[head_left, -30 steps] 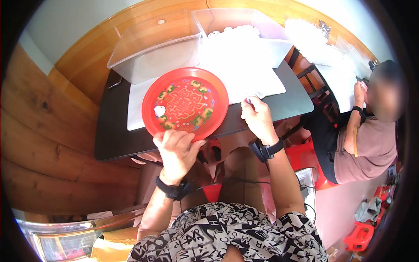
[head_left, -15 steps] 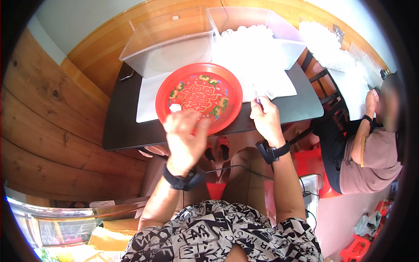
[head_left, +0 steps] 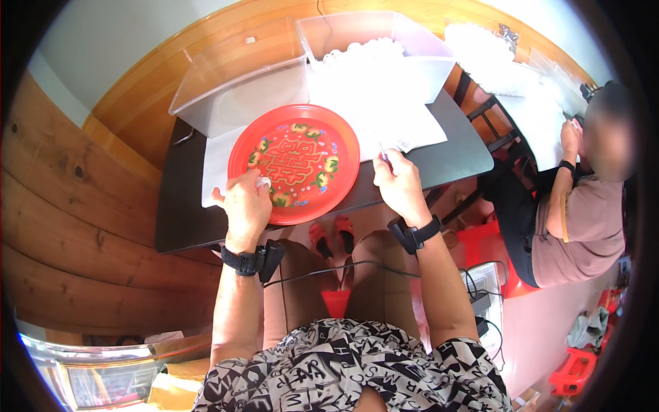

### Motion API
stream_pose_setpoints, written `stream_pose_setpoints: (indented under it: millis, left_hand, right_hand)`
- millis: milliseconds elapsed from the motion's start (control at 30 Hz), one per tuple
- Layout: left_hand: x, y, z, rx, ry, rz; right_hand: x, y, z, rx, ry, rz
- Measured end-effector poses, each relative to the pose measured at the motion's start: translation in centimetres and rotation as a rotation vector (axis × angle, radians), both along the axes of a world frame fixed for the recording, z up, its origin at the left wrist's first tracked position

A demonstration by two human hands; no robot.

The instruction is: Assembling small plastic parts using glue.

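A round red tray (head_left: 349, 165) with a painted floral pattern lies near the front of the dark table. Over its left rim is my left hand (head_left: 246, 206), the thumb and fingers closed on a small white lump (head_left: 263, 181) whose kind I cannot make out. My right hand (head_left: 399, 184), just right of the tray, grips a slender pointed tool (head_left: 383, 151) with its thin tip directed away from me. Glare washes out the tip's surroundings.
White paper (head_left: 429, 130) covers part of the black table (head_left: 461, 161). Two clear plastic bins (head_left: 237, 93) stand at the back; the right one contains several white round pieces (head_left: 371, 51). A co-worker (head_left: 583, 213) sits at another table on the right. A cable (head_left: 343, 265) crosses my lap.
My left hand has closed on the white lump, which lay on the tray before. My right hand keeps its grip on the tool. The whole view has shifted slightly.
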State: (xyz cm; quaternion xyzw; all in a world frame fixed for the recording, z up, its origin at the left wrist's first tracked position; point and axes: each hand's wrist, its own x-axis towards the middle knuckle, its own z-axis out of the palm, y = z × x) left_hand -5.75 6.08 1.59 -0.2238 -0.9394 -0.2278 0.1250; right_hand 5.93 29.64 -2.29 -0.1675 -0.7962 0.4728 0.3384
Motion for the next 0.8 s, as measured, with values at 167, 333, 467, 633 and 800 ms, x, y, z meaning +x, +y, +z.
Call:
stream_pose_setpoints:
  millis: [167, 333, 467, 633, 800]
  left_hand:
    - [1.3, -0.8, 0.8, 0.279, 0.094, -0.087]
    - [5.5, -2.1, 1.5, 0.942, -0.103, -0.408]
    - [8.6, -3.5, 1.4, 1.181, -0.427, -0.515]
    - [10.7, -5.2, 0.2, 1.393, -0.697, -0.555]
    - [12.5, -5.7, -1.4, 1.436, -0.703, -0.614]
  right_hand:
    - [0.3, 0.1, 0.0, 0.024, -0.036, -0.010]
    - [0.3, -0.3, 0.5, 0.037, 0.009, -0.002]
    - [0.9, -0.5, 0.4, 0.029, 0.048, 0.036]
    - [3.4, -3.4, 1.6, -0.236, 0.075, 0.097]
    - [8.8, -11.6, 2.5, -0.517, -0.060, 0.349]
